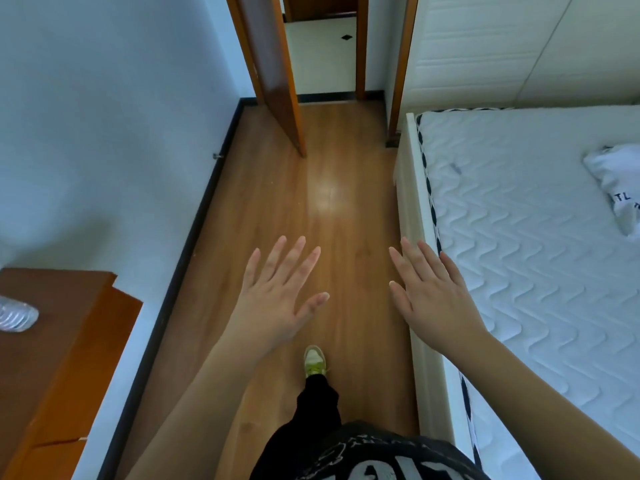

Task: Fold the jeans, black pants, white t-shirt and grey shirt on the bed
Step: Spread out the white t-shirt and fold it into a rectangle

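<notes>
Both hands are held out flat over the floor (pixel 277 168), palms down, fingers spread, nothing gripped: left hand (pixel 277 299), right hand (pixel 433 299) near the bed (pixel 519 237) edge. A white t-shirt (pixel 620 188) is seen folded near the bed's far right edge; other garments are not seen.
</notes>
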